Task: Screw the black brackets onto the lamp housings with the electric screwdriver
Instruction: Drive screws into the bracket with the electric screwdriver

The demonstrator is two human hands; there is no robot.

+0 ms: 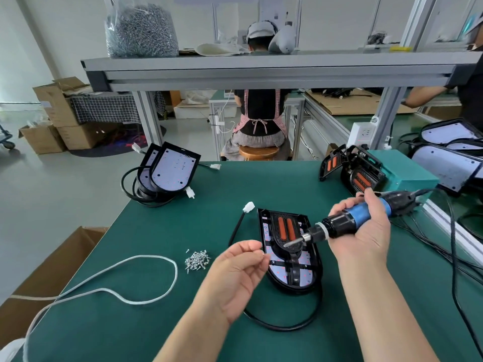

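Observation:
A lamp housing lies on the green table in front of me, with a black bracket with orange pads set on it. My right hand grips the blue and black electric screwdriver, its bit pointing left over the bracket. My left hand hovers just left of the housing and pinches a small screw between thumb and fingertips. A pile of loose screws lies on the table to the left of that hand.
Two lamp housings lean at the table's far left with coiled black cable. Black brackets and a teal box stand at far right, more housings beyond. A white cord loops across the near left. People sit behind the bench.

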